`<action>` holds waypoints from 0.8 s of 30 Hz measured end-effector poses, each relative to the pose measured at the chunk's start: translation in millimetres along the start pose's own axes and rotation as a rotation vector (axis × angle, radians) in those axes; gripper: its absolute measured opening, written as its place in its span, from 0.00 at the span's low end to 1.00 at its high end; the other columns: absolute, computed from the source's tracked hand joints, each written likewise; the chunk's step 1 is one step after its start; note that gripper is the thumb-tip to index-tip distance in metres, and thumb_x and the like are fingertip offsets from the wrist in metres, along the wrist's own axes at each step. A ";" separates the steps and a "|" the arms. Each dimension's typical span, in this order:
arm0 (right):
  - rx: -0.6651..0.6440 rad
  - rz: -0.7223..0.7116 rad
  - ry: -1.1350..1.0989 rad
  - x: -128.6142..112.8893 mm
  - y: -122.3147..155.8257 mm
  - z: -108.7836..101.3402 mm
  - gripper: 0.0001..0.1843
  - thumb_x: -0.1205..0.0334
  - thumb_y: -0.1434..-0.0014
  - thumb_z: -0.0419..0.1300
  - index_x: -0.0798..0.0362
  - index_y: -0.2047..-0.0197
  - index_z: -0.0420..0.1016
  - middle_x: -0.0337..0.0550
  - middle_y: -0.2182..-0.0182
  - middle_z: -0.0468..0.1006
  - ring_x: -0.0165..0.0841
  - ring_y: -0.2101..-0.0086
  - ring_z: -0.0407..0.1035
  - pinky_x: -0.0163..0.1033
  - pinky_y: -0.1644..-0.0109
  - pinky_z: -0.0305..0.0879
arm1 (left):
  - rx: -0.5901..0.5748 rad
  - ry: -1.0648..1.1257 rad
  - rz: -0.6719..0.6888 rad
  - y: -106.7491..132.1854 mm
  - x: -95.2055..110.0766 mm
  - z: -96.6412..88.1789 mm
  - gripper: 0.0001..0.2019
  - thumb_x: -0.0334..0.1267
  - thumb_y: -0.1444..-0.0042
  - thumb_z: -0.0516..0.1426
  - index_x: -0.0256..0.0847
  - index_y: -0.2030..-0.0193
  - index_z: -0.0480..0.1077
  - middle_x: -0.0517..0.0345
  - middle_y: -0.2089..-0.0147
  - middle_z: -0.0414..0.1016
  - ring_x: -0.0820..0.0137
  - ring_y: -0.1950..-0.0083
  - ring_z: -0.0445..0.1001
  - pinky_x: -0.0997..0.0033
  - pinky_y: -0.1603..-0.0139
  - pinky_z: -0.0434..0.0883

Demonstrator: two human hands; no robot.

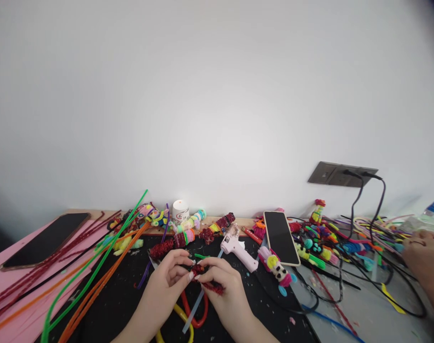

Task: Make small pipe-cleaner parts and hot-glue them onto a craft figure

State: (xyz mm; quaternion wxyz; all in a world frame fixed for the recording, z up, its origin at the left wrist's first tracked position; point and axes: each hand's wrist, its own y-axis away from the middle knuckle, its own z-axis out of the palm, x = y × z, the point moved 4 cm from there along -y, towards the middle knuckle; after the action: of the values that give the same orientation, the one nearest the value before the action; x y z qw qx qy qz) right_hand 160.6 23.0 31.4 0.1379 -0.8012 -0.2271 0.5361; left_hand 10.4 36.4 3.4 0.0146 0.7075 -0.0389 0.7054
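Note:
My left hand (168,281) and my right hand (224,278) meet low in the middle of the view, fingertips nearly touching. Between them they pinch a dark red tinsel pipe cleaner (196,271), bunched up, with a fuzzy end hanging under my right fingers. Beneath my hands lie a clear glue stick (194,310), red scissor handles (198,324) and a yellow loop (181,312). A pale pink glue gun (242,253) rests just beyond my right hand. Left of it is a wound red tinsel figure (163,248).
Long green (95,267) and orange pipe cleaners (105,278) spread over the pink board at left, near a dark phone (47,240). A white-framed phone (281,238), paper cup (180,209) and small figures line the wall. Black cables (352,209) hang from the socket. Another person's hand (422,257) is at right.

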 end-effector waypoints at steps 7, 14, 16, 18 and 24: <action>-0.001 -0.022 -0.119 0.6 0.2 -0.4 0.12 0.78 0.49 0.58 0.52 0.70 0.78 0.48 0.60 0.78 0.35 0.60 0.74 0.37 0.56 0.69 | -0.047 0.104 -0.039 -3.4 0.2 0.2 0.14 0.32 0.53 0.59 0.41 0.58 0.65 0.56 0.63 0.75 0.67 0.63 0.75 0.65 0.57 0.71; -0.017 -0.028 -0.135 0.5 -0.4 -0.5 0.11 0.77 0.48 0.58 0.52 0.70 0.77 0.47 0.57 0.76 0.35 0.60 0.73 0.38 0.55 0.68 | -0.079 0.132 -0.054 -2.2 -0.2 0.7 0.14 0.31 0.52 0.59 0.41 0.57 0.65 0.55 0.61 0.75 0.68 0.62 0.75 0.66 0.56 0.70; -0.025 -0.028 -0.127 0.5 0.1 0.2 0.11 0.77 0.48 0.58 0.52 0.71 0.76 0.47 0.57 0.75 0.34 0.62 0.73 0.38 0.56 0.68 | -0.089 0.149 -0.069 -2.0 -0.8 1.1 0.14 0.32 0.52 0.60 0.41 0.57 0.65 0.56 0.61 0.75 0.68 0.62 0.75 0.66 0.56 0.70; -0.032 -0.028 -0.114 0.3 0.6 0.6 0.12 0.78 0.49 0.57 0.52 0.71 0.76 0.47 0.57 0.73 0.33 0.64 0.72 0.38 0.57 0.68 | -0.096 0.182 -0.090 -1.5 -0.9 1.7 0.15 0.33 0.52 0.60 0.42 0.56 0.65 0.56 0.60 0.76 0.67 0.60 0.75 0.66 0.55 0.70; 0.004 -0.018 -0.057 -1.9 1.6 -1.0 0.13 0.79 0.51 0.55 0.52 0.69 0.74 0.46 0.55 0.68 0.32 0.64 0.69 0.39 0.57 0.66 | -0.117 0.374 -0.198 2.6 1.6 6.3 0.18 0.37 0.52 0.62 0.42 0.54 0.66 0.54 0.59 0.77 0.64 0.56 0.75 0.64 0.51 0.68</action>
State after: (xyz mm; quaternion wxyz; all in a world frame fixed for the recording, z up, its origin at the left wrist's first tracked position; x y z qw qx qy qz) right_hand 161.2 20.6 32.6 0.1376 -0.7834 -0.2372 0.5578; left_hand 16.5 33.3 4.9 0.1320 0.5627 -0.0067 0.8160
